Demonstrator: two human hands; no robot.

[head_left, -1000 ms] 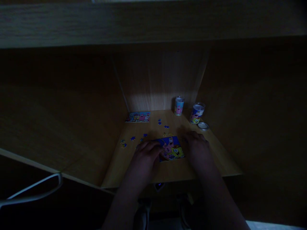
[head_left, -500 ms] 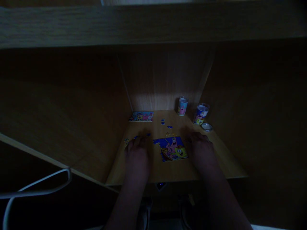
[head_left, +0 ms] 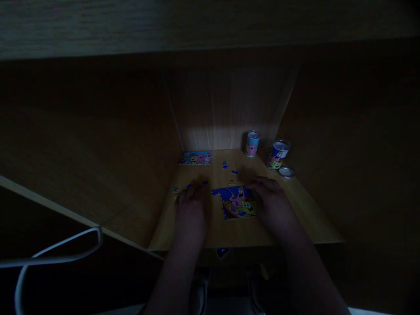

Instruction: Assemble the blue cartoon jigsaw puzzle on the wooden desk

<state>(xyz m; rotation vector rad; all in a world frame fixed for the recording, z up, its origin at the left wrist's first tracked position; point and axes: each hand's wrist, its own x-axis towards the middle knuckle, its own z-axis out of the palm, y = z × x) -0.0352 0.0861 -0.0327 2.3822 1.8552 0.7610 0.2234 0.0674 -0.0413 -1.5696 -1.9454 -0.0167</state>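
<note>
A partly joined jigsaw puzzle (head_left: 238,205) lies on the wooden shelf, showing pink and yellow cartoon figures on blue. Its left edge is ragged. My right hand (head_left: 274,203) reaches over the puzzle's right side, fingers stretched towards its upper right corner. Nothing shows in that hand. To the left of the puzzle, my left hand (head_left: 190,214) is low over the shelf with its fingers bent and slightly apart, near a blue puzzle piece (head_left: 205,182). Its fingertips are dim. Loose yellow pieces (head_left: 232,182) lie just above the puzzle.
Other blue pieces (head_left: 225,165) lie farther back, and several more pieces (head_left: 175,190) at the left. A cartoon picture card (head_left: 196,158) lies at the back left. Two printed cans (head_left: 252,145) stand back right beside a round lid (head_left: 286,173). Dark side panels (head_left: 131,144) enclose the shelf.
My right hand has moved left and inward, its fingers now over the puzzle's upper right corner. The left hand has hardly moved. The whole view has shifted slightly.
</note>
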